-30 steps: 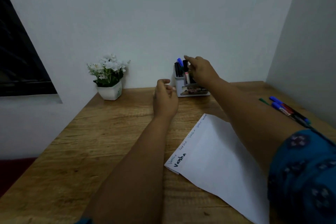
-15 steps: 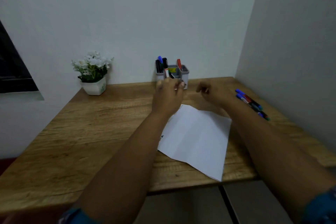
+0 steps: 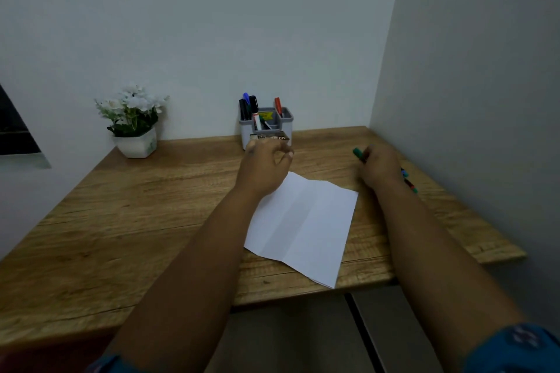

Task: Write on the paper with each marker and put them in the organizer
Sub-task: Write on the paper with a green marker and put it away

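- The right hand point(image 3: 377, 165) is closed around a green marker point(image 3: 358, 153), whose capped end sticks out of the fist on the side toward the organizer point(image 3: 266, 127).
- The marker's long axis runs roughly along the desk point(image 3: 121, 221), slanting from the fist up toward the organizer; it is blurred, so the exact tilt is hard to tell.
- The paper point(image 3: 306, 221) lies just in front of the organizer, toward the person, and its near-right corner overhangs the desk edge. It sits between the two forearms, its far right corner close beside the right hand.
- The right hand is therefore the one placed to write, and I judge it needs only a short move down and inward to reach the sheet.
- The left hand point(image 3: 266, 168) hovers directly in front of the organizer, empty, fingers loosely curled with thumb and forefinger near each other, over the paper's far corner.
- The organizer stands at the back wall and holds several markers upright already.
- A few remaining markers point(image 3: 409, 180) lie to the organizer's right, partly hidden behind the right hand.
- A potted white flower point(image 3: 133, 121) stands well to the organizer's left.
- The desk is wood-grained, set in a corner of pale walls.
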